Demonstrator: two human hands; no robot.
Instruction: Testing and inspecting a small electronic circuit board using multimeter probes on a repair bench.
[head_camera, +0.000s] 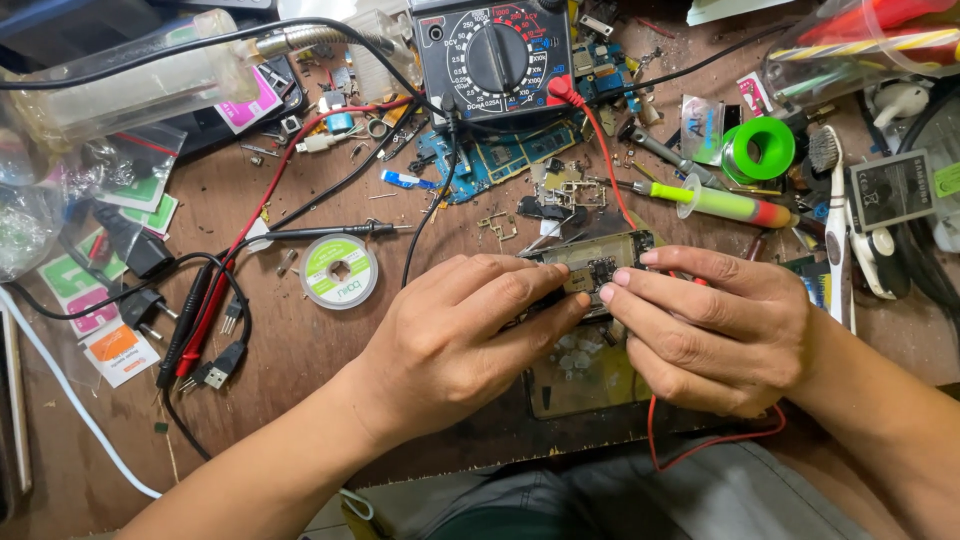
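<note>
Circuit board (598, 262) sits just above the messy surface (300, 340), pinched between the left hand (470, 335) and right hand (715, 325). Fingers (640, 290) hold its edges. Best to grip gently and keep it steady.

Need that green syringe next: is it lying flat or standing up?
Lying flat: the green syringe rests lengthwise on the wooden bench.

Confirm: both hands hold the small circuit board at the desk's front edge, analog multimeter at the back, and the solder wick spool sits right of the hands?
One slip: the head view shows the solder wick spool to the left of the hands, not the right. The rest stands: left hand and right hand both hold the small circuit board, and the analog multimeter is at the back.
</note>
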